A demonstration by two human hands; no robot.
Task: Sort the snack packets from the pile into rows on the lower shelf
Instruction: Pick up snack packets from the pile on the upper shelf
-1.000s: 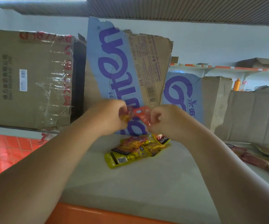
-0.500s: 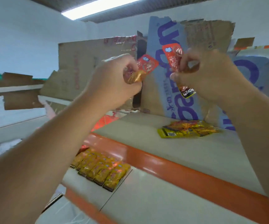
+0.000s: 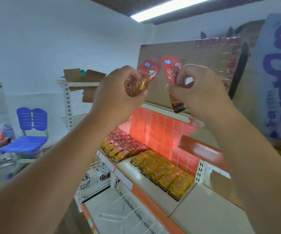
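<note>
My left hand [image 3: 119,92] grips a red snack packet [image 3: 147,72] with a golden lower end, held up in front of me. My right hand [image 3: 198,88] pinches a second red packet [image 3: 171,70], whose black lower end pokes out below my fingers. The two packets are held side by side, slightly apart. Below them the lower shelf [image 3: 128,168] carries a row of red packets [image 3: 124,144] on the left and a row of yellow packets [image 3: 165,173] on the right. The pile on the upper shelf is hidden behind my right arm.
Cardboard boxes [image 3: 192,65] stand on the upper shelf behind my hands, one with blue lettering [image 3: 278,85] at the right. The upper shelf's orange edge [image 3: 198,149] juts out above the yellow row. A blue chair [image 3: 28,132] stands at the left. Wire racks [image 3: 129,205] hang below the lower shelf.
My view has swung left and down, bringing the lower shelf's rows into full sight. Both hands keep their packets and have drawn them a little closer together.
</note>
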